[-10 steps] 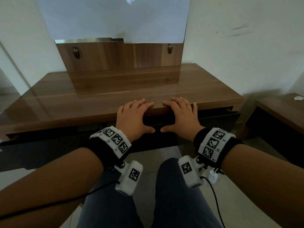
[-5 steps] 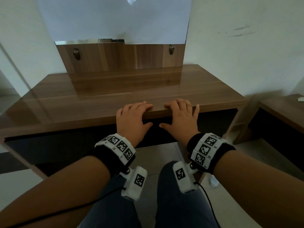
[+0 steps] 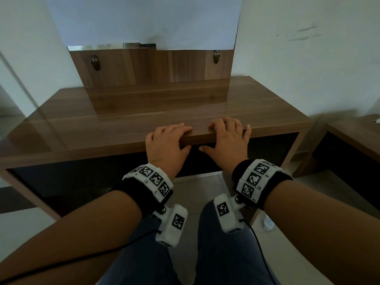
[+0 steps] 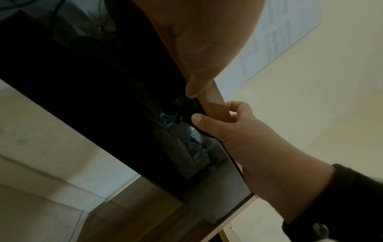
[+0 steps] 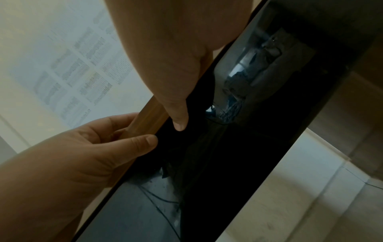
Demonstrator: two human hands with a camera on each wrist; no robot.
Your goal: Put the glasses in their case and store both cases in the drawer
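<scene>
Your left hand (image 3: 166, 147) and right hand (image 3: 226, 145) rest side by side on the desk's (image 3: 123, 128) front edge, fingers draped flat over the top, thumbs beneath, gripping nothing else.

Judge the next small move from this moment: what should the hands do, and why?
Probably lift both hands away. The left hand and right hand rest on the front edge of the desk top, thumbs against the dark drawer front, which looks pushed in. No glasses or cases remain in view.
</scene>
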